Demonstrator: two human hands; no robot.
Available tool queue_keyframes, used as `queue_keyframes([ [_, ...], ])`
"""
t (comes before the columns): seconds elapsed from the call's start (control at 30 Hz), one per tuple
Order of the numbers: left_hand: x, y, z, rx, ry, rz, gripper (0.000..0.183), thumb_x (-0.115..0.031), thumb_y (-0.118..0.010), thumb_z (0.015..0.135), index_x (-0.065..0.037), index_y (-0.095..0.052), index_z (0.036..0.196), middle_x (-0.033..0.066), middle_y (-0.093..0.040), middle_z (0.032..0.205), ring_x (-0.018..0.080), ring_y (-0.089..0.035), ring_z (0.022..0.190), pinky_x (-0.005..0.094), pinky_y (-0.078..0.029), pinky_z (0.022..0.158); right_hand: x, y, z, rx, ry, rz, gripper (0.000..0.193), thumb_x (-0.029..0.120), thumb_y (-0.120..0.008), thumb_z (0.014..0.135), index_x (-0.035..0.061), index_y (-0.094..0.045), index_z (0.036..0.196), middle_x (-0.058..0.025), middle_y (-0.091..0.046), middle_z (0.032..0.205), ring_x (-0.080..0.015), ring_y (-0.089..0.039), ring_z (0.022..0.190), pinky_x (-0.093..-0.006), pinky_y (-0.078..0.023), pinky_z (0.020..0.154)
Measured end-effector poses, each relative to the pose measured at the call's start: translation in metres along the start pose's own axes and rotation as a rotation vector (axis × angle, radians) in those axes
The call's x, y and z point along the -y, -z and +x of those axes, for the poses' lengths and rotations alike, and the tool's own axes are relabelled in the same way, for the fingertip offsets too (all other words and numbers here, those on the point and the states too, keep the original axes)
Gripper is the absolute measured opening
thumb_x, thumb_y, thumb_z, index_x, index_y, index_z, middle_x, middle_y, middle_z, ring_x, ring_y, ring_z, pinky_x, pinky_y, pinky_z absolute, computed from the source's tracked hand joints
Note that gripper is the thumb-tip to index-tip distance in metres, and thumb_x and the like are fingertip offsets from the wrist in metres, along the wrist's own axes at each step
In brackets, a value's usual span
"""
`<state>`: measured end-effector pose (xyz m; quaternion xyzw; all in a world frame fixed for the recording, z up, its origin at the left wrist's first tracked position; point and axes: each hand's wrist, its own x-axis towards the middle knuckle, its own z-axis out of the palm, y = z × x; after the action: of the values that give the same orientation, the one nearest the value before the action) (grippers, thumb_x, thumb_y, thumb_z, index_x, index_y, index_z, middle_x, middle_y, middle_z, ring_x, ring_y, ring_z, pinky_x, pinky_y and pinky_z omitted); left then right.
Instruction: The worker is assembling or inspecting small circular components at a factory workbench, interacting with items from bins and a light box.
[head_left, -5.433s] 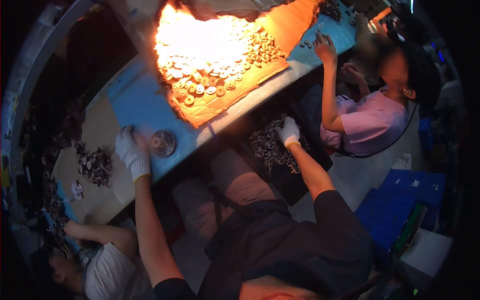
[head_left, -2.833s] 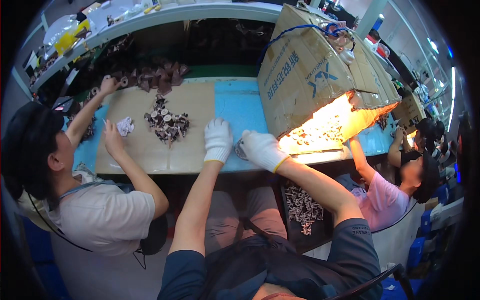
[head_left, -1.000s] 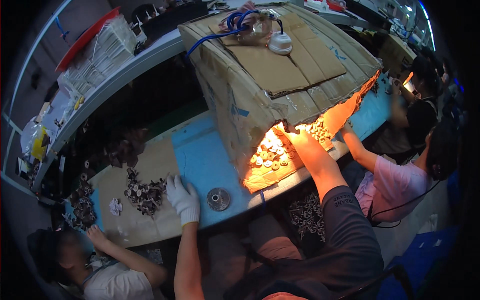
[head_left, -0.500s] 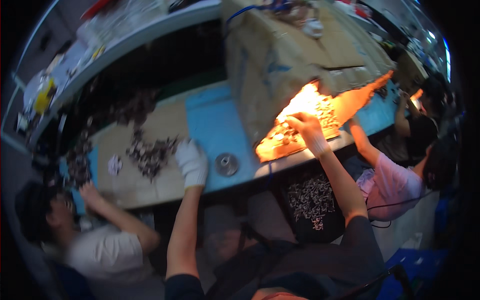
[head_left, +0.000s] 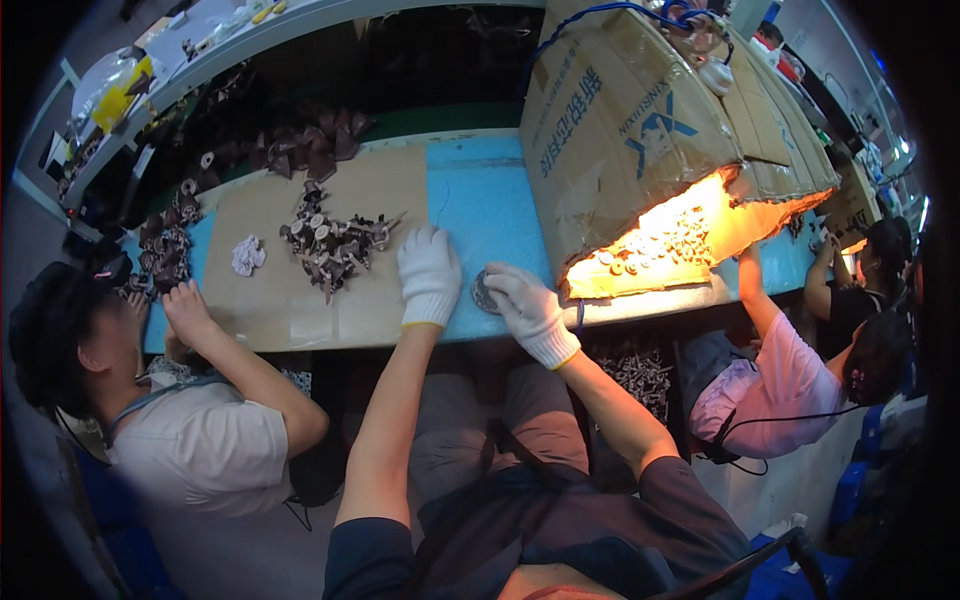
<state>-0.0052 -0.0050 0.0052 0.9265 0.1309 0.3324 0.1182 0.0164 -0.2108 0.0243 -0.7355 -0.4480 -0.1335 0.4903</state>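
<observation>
My left hand [head_left: 430, 278], in a white knitted glove, rests palm down on the blue table covering, fingers stretched forward. Just left of it lies a pile of small brown and pale parts [head_left: 328, 245], some round, some with thin stems. My right hand [head_left: 532, 315], gloved too, has its fingers drawn together over a round grey metal disc [head_left: 484, 294] and covers much of it. Whatever is between those fingertips is hidden. Right of this hand, a cardboard box [head_left: 600, 120] has a brightly lit opening, with many small round parts [head_left: 655, 250] inside.
A crumpled white wad [head_left: 248, 255] lies on the cardboard sheet [head_left: 250, 310]. Dark brown pieces [head_left: 310, 145] are heaped behind. One person [head_left: 200, 430] works at my left, another [head_left: 775, 375] at my right. A dark container of small parts [head_left: 640, 380] stands below the table edge.
My right hand has come left, from the box's lit opening to the metal disc. My left hand stays beside the parts pile. The whole view has shifted and become sharper.
</observation>
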Motion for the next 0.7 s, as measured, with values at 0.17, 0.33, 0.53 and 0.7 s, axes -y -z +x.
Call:
queue_keyframes([
  [0.17,0.001,-0.002,-0.001,0.005,0.001,-0.002,0.019,-0.015,-0.068,0.087,-0.007,-0.071,0.104,0.0131,-0.069,0.117,0.0361,-0.062,0.117,0.0514,-0.047,0.099,-0.005,-0.001,-0.008,-0.033,0.118,-0.154,0.035,-0.006,-0.075,0.089,0.0052,-0.068,0.121,-0.0214,-0.072,0.127,-0.0399,-0.072,0.114,-0.0440,-0.061,0.095],
  [0.33,0.000,0.000,0.000,0.007,0.011,-0.009,0.019,-0.015,-0.069,0.086,-0.007,-0.071,0.104,0.0132,-0.070,0.118,0.0360,-0.062,0.117,0.0515,-0.047,0.099,-0.006,0.001,-0.005,-0.069,0.165,-0.176,0.033,-0.003,-0.077,0.088,0.0060,-0.068,0.119,-0.0176,-0.074,0.122,-0.0386,-0.073,0.112,-0.0450,-0.062,0.092],
  [0.53,0.001,0.001,0.002,0.018,0.014,-0.002,0.020,-0.015,-0.070,0.086,-0.007,-0.072,0.105,0.0129,-0.070,0.118,0.0359,-0.063,0.117,0.0514,-0.048,0.099,-0.009,0.004,0.000,-0.077,0.154,-0.085,0.031,-0.002,-0.079,0.087,0.0058,-0.069,0.115,-0.0162,-0.075,0.116,-0.0372,-0.074,0.106,-0.0443,-0.062,0.089],
  [0.7,0.001,0.000,0.001,0.011,0.013,-0.002,0.019,-0.014,-0.069,0.087,-0.007,-0.071,0.104,0.0132,-0.070,0.118,0.0359,-0.063,0.117,0.0513,-0.048,0.099,-0.003,0.008,0.004,-0.057,0.169,-0.193,0.027,0.000,-0.079,0.085,0.0062,-0.071,0.110,-0.0157,-0.075,0.113,-0.0366,-0.073,0.101,-0.0441,-0.061,0.087],
])
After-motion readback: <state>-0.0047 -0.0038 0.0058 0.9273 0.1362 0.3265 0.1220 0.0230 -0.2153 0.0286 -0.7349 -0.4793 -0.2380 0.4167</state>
